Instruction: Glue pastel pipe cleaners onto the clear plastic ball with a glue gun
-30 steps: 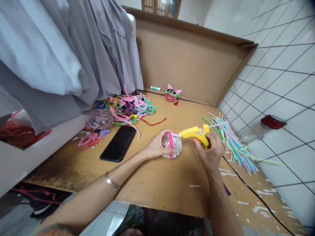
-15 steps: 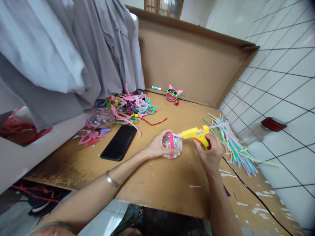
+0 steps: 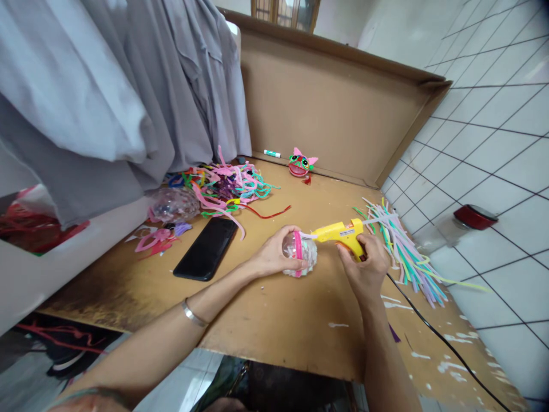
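Note:
Above the brown table, my left hand (image 3: pixel 274 253) is closed around a clear plastic ball (image 3: pixel 307 257) with a pink pipe-cleaner band (image 3: pixel 298 252) round its middle. Whitish, rough material covers the ball's right side. My right hand (image 3: pixel 366 264) grips a yellow hot glue gun (image 3: pixel 341 232) by its handle, with fingers near the trigger. The gun's nozzle points left and meets the top of the ball close to the pink band; whether glue is coming out I cannot tell. A pale glue stick (image 3: pixel 377 218) pokes from its back.
Left of my hands lies a black phone (image 3: pixel 206 249), with a pile of coloured pipe cleaners (image 3: pixel 231 182) behind it. A small animal-face figure (image 3: pixel 301 164) and a glue tube (image 3: pixel 271 153) stand by the cardboard wall (image 3: pixel 334 103). Pastel pipe cleaners (image 3: pixel 407 252), a lidded jar (image 3: pixel 461 226) and a black cord (image 3: pixel 437 329) are at right.
Almost nothing differs. Both hands keep their hold, and the gun's nozzle stays at the top of the ball; the view has shifted very slightly.

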A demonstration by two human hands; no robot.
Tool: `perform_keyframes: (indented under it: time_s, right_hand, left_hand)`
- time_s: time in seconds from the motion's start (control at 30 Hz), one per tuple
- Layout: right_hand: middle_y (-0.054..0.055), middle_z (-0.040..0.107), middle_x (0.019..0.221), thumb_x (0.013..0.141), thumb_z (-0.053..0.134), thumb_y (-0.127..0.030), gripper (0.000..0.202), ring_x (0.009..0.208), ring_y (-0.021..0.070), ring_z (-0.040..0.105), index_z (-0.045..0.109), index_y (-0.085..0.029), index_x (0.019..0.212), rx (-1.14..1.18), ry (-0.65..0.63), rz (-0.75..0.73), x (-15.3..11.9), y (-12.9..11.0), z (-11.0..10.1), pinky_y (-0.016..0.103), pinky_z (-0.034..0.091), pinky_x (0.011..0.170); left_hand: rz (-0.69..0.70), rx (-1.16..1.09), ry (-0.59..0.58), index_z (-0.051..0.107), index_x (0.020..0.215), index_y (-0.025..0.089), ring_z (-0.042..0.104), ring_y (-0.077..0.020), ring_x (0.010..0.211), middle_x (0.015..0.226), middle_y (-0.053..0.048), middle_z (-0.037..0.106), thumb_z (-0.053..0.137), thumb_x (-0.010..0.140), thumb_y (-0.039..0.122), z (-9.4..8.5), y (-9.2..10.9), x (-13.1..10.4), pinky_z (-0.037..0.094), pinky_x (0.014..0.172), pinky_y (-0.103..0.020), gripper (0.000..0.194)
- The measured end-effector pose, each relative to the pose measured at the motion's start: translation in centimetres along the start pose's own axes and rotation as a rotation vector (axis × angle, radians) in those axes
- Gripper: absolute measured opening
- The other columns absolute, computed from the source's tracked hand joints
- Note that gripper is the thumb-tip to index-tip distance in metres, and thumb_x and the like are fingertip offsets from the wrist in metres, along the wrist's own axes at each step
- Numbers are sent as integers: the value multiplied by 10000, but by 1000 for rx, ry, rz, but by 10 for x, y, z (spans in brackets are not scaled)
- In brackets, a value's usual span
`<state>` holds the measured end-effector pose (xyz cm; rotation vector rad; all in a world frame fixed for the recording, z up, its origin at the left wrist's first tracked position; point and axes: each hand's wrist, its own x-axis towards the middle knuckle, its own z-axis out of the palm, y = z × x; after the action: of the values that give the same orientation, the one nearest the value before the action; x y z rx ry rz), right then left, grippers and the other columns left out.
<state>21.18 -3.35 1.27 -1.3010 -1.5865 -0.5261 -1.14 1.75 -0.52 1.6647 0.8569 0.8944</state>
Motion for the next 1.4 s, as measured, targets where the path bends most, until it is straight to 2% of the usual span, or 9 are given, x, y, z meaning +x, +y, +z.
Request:
perform_keyframes:
  time_s: [0.73, 1.0, 1.4]
  right_hand:
    - [31, 619, 845, 828, 690, -329, 189, 773, 184, 611, 564, -211, 902, 21, 20, -53, 0, 3, -1, 311, 492, 688]
    - [27, 605, 828, 839, 669, -356, 186, 762, 185, 604, 557, -217, 891, 11, 19, -19, 1, 0, -3, 320, 493, 685]
    - [30, 602, 847, 827, 695, -302, 186, 771, 178, 607, 563, -204, 915, 19, 19, -64, 1, 1, -2, 300, 499, 690]
  left_hand:
    - [2, 9, -12, 491, 1195, 185, 615, -217, 917, 998, -37, 635, 824, 564, 333, -1, -3, 1, 500, 874, -363, 729]
    - [9, 3, -3, 500, 1177, 188, 608, -202, 881, 969, -28, 628, 820, 556, 331, 0, 0, 0, 503, 848, -351, 713]
    - [5, 7, -2, 505, 1185, 191, 618, -207, 894, 966, -25, 638, 819, 559, 330, 0, 0, 0, 504, 857, -350, 713]
